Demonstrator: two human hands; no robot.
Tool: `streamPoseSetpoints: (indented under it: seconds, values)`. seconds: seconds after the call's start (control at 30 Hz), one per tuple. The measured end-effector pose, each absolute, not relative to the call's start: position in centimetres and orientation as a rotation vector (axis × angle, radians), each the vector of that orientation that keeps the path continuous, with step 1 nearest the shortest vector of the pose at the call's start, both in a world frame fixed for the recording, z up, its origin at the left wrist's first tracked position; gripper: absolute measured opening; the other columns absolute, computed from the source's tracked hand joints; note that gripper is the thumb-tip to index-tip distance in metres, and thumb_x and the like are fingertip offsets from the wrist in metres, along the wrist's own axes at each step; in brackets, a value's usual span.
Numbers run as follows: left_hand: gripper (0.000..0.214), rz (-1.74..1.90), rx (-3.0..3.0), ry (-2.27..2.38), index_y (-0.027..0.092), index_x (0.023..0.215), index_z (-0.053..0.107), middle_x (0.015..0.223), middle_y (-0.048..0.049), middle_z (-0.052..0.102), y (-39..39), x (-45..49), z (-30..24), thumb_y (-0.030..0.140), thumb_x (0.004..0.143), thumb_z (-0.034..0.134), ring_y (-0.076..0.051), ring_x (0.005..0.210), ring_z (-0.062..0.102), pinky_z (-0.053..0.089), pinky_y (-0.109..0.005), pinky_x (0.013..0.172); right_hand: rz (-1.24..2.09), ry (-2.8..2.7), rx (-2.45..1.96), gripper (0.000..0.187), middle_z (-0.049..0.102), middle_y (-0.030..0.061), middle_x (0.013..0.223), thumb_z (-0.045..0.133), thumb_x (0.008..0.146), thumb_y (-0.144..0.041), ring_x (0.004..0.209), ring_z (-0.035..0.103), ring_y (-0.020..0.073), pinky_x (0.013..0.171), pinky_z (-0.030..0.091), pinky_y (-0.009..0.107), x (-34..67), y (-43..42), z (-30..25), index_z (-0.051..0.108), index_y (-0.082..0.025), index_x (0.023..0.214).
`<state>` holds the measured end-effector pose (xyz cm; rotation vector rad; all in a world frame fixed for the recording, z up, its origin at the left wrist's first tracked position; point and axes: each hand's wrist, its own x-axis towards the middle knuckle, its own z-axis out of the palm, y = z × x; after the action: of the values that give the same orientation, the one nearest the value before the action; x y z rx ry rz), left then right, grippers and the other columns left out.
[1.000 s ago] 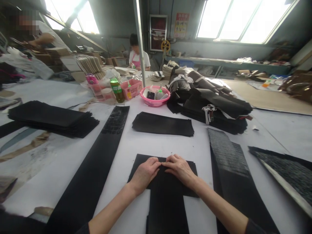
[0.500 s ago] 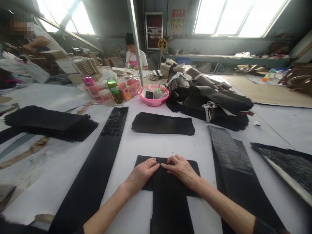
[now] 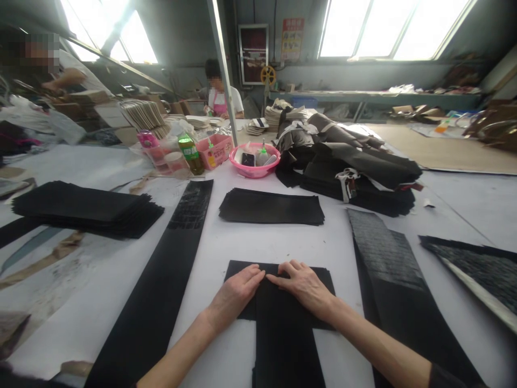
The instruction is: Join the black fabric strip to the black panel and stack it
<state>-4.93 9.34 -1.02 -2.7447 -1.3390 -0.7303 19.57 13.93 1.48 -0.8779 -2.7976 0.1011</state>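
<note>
My left hand (image 3: 236, 295) and my right hand (image 3: 304, 285) lie side by side, fingers flat, on a black sheet (image 3: 278, 302) in front of me. The fingertips nearly meet at its far edge. That sheet lies crosswise over a long black strip (image 3: 285, 350) running toward me. Both hands press down and hold nothing. A second small stack of black sheets (image 3: 271, 207) lies just beyond.
Long black strips lie to the left (image 3: 161, 269) and right (image 3: 388, 269). A thick stack of black sheets (image 3: 86, 207) sits far left. A pink bowl (image 3: 255, 160), a green bottle (image 3: 189, 153), and piled dark fabric (image 3: 347, 167) stand further back. Two other people work at the back.
The hands keep nearly the same pose on the sheet; the view has shifted a little, so everything sits slightly lower and to the right.
</note>
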Motion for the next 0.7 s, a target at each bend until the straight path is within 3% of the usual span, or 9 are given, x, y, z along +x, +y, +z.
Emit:
streamPoseSetpoints:
  seconds: [0.2,0.7]
  values:
    - [0.033,-0.661,-2.694,-1.211,0.012,0.123,0.055,0.121,-0.0129,0.062,8.9,-5.1,-1.1,0.007,0.093,0.043,-0.024,0.123,0.054,0.053,-0.041,0.099,0.115,-2.808,-0.860,0.044,0.054,0.0035,0.109,0.051,0.094,-0.016,0.094,0.053,0.0179,0.077,0.047,0.030,19.4,13.9,2.0,0.048,-0.038,0.132]
    - [0.037,-0.484,-2.659,-1.148,0.005,0.126,0.053,0.119,-0.0170,0.064,8.7,-4.8,-0.2,0.002,0.091,0.041,-0.027,0.120,0.057,0.053,-0.039,0.098,0.086,-2.850,-0.847,0.043,0.054,0.0035,0.107,0.045,0.095,-0.012,0.089,0.051,0.0169,0.070,0.043,0.029,19.2,13.8,2.7,0.048,-0.033,0.132]
